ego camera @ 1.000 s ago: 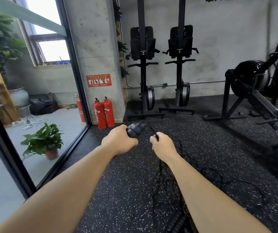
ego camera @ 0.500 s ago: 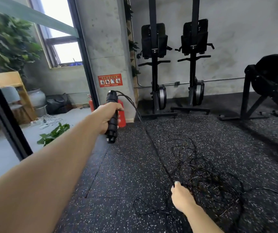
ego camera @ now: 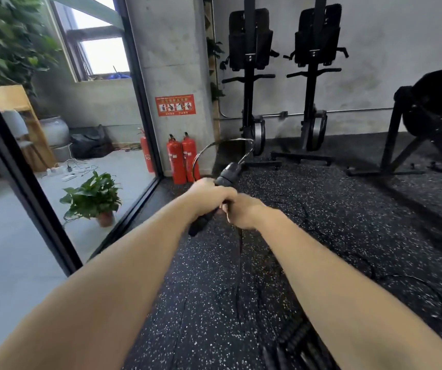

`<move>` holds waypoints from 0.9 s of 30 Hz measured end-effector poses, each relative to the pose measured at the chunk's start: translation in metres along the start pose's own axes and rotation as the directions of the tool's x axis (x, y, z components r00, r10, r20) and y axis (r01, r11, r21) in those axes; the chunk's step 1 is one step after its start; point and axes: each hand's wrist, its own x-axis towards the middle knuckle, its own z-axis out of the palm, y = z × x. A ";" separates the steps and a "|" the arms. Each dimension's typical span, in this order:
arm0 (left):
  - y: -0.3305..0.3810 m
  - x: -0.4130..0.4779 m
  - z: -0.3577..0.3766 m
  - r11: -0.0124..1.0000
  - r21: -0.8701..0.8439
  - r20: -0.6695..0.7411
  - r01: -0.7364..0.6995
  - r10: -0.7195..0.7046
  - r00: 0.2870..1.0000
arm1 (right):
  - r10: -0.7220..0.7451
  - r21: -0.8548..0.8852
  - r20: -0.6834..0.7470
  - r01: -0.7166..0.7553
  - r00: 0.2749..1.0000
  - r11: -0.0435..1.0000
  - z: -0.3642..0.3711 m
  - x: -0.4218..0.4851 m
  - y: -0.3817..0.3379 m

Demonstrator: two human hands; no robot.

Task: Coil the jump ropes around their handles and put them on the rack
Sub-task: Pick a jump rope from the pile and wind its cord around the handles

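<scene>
My left hand grips a black jump rope handle that points up and away, its lower end sticking out below my fist. From the handle's top the thin black rope arcs in a loop back down toward my hands. Right beside the left, my right hand pinches the rope against the handle, and a strand hangs from it to the floor. More tangled rope lies on the floor to the right. Ribbed black handles show at the bottom edge. No rack is in view.
Two red fire extinguishers stand by a concrete pillar. A glass wall with a black frame runs along the left, a potted plant behind it. Two upright machines line the back wall; another machine stands right.
My right hand rose from the rope pile on the floor up to the handle, bringing rope with it. My left hand lowered and tilted the handle, and a new loop arcs above it.
</scene>
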 end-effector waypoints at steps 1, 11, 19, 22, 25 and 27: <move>0.001 -0.002 -0.005 0.997 0.078 -0.036 -0.021 0.024 0.999 | -0.004 0.062 -0.043 0.006 0.999 0.998 -0.011 -0.001 0.000; -0.015 -0.028 -0.046 0.999 0.048 -0.343 -0.024 0.039 0.939 | 0.119 -0.197 0.033 -0.111 0.992 0.974 -0.033 -0.020 0.013; -0.049 -0.045 -0.069 0.997 0.012 -0.385 0.075 -0.064 0.921 | 0.103 0.306 -0.285 -0.012 0.953 0.952 -0.035 -0.019 -0.002; -0.057 -0.048 -0.068 0.990 0.077 -0.365 0.118 -0.082 0.928 | 0.072 0.287 -0.139 -0.029 0.988 0.958 -0.036 -0.022 -0.009; -0.062 -0.049 -0.070 0.985 0.102 -0.361 0.138 -0.093 0.928 | 0.099 0.291 -0.150 -0.052 0.984 0.955 -0.038 -0.020 -0.006; -0.064 -0.048 -0.071 0.985 0.096 -0.364 0.142 -0.098 0.926 | 0.090 0.322 -0.003 -0.084 0.996 0.943 -0.037 -0.021 -0.008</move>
